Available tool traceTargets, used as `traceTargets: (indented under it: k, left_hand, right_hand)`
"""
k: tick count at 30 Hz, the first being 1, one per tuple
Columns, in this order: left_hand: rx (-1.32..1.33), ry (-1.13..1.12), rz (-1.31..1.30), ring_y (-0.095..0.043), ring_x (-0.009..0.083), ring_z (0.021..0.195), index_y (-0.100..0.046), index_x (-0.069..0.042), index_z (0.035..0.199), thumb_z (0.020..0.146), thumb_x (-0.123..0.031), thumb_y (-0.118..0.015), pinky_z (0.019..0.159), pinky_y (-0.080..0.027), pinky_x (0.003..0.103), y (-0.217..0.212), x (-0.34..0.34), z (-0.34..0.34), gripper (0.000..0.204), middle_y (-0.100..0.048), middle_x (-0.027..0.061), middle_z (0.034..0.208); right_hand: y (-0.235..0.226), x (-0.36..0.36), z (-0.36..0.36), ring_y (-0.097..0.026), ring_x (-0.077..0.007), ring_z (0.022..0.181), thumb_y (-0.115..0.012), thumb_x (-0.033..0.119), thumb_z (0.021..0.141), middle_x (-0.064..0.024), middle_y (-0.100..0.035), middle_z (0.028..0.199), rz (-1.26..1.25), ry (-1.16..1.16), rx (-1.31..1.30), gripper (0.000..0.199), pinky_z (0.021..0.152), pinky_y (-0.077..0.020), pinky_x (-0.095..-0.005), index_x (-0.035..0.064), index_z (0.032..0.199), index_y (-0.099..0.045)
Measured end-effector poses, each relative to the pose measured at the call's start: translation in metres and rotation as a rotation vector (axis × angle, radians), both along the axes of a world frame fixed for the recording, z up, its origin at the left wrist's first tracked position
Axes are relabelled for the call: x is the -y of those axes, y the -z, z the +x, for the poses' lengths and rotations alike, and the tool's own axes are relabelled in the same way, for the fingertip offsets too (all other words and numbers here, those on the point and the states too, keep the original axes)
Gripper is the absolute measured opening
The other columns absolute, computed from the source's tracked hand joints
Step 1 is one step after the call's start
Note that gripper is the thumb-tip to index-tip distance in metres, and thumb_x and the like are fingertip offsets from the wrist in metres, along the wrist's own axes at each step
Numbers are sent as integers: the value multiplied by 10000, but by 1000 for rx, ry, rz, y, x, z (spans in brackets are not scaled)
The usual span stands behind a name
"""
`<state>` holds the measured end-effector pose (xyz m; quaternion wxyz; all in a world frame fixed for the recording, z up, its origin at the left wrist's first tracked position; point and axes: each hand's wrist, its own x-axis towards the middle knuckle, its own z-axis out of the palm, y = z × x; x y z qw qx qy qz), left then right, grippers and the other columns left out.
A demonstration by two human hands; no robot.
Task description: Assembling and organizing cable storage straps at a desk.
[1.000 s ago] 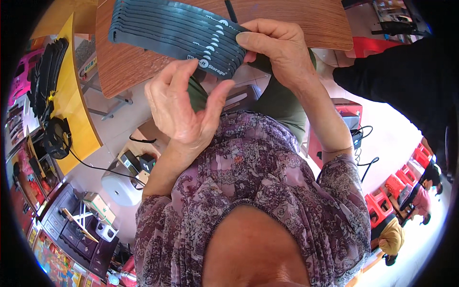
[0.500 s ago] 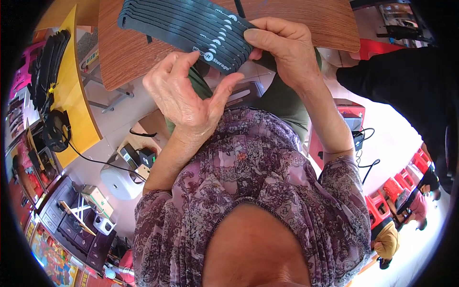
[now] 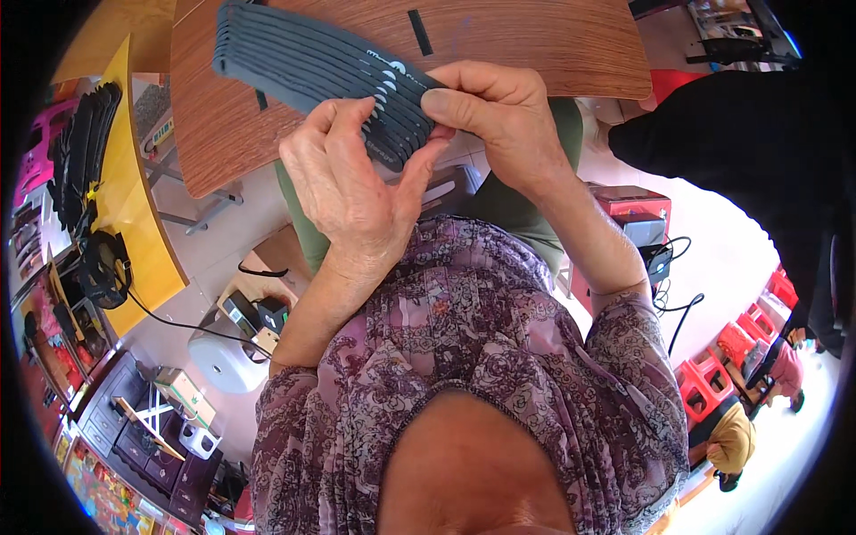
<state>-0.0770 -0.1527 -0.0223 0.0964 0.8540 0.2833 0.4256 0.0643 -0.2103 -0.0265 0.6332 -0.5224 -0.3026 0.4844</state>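
A fanned stack of dark grey fabric straps (image 3: 308, 58), with white printing near one end, is held slanting over the brown wooden table (image 3: 553, 45). My right hand (image 3: 504, 120) pinches the printed end, thumb on top and fingers underneath. At the near edge of that same end, my left hand (image 3: 352, 192) closes its thumb and fingers around the strap edges. The folded far-left ends of the straps spread apart in a row. My left fingers cover part of the lower straps.
Short black strips (image 3: 419, 32) mark the tabletop. To the left, a yellow table (image 3: 143, 223) carries a bundle of black straps (image 3: 86, 138). A person in black (image 3: 722, 152) stands close on the right. Red stools (image 3: 704, 385) and other people are farther off at the lower right.
The strap stack and both hands have come slightly nearer and to the left. My left thumb and fingers have closed in on the straps' near edge. More of the tabletop shows.
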Motion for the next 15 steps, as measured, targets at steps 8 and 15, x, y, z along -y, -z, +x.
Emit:
traceTargets:
  k: [8,15]
  left_hand:
    - [44,61,-84,-522,279,825,-560,26,1000,578,-172,-822,684,-429,336,2,0,-1,535,-547,148,941]
    - [73,5,-143,-514,278,854,-576,16,952,585,-196,-823,698,-427,346,-2,-4,2,490,-549,138,936]
  right_hand:
    - [6,-1,0,-548,-63,590,-603,15,804,-10,-610,701,51,1,-76,110,541,-449,-196,-21,888,-665]
    - [7,-5,-4,-545,-79,578,-602,5,803,-30,-610,696,78,-11,-158,98,518,-450,-210,-26,878,-657]
